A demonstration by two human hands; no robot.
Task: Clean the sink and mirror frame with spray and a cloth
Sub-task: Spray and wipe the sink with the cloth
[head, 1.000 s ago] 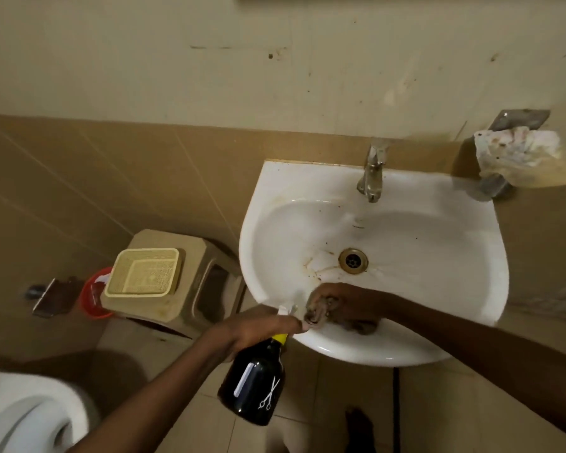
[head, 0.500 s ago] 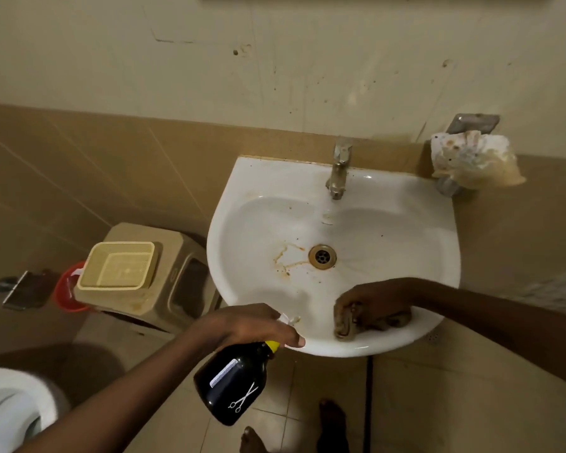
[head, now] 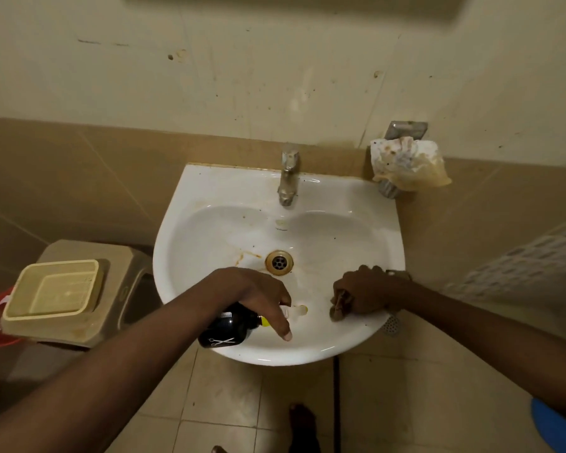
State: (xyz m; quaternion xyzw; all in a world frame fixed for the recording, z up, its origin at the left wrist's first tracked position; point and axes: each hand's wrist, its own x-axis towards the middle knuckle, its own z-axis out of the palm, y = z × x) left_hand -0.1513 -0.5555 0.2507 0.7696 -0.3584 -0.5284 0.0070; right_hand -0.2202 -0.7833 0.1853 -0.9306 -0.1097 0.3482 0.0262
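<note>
A white wall-mounted sink with a rusty drain and brown stains fills the middle of the head view. My left hand grips a black spray bottle over the basin's front, nozzle pointing right, index finger stretched forward. Against the basin's front right, my right hand is closed around a small brown cloth. The mirror frame's lower edge shows at the top.
A metal tap stands at the sink's back. A stained rag hangs on a wall fixture to the right. At left, a beige stool carries a yellow tray. A bare foot is on the tiled floor.
My left hand has brought the spray bottle up from below the rim to over the basin. My right hand with the cloth has shifted right along the basin's front.
</note>
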